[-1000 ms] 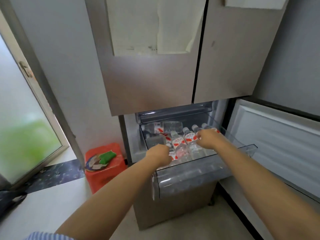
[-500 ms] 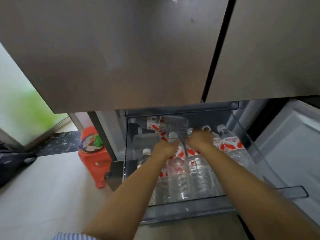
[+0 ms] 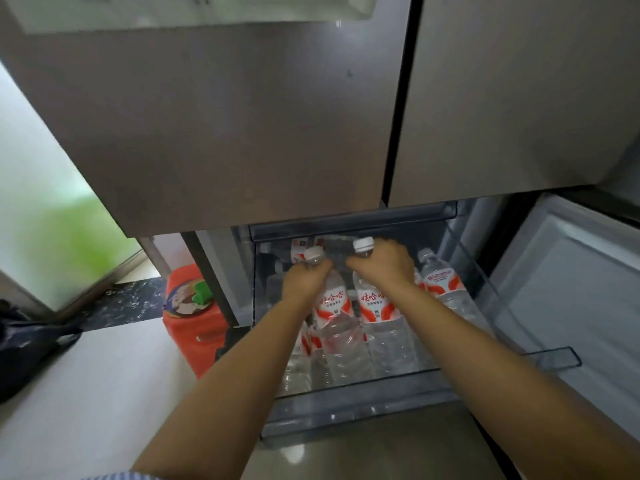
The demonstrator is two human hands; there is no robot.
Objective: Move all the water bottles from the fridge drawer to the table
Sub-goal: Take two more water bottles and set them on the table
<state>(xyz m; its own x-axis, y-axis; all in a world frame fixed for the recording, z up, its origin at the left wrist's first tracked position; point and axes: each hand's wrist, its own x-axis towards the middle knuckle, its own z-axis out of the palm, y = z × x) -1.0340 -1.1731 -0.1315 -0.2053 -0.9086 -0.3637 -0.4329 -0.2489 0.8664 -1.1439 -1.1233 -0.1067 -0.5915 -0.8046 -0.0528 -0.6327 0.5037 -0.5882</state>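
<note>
Left of the hands, an orange stool (image 3: 194, 327) stands on the floor. In the clear fridge drawer (image 3: 346, 407), the left hand (image 3: 304, 282) has its fingers clamped on the neck of one water bottle (image 3: 332, 303). Beside it, the right hand (image 3: 384, 265) grips a second bottle (image 3: 374, 306) likewise. Right of those fingers lies a third bottle (image 3: 443, 285).

Clear plastic bottles (image 3: 382, 317) (glossy labels)

Dim, soft focus; window (image 3: 41, 188) glare left, edges warped
</note>
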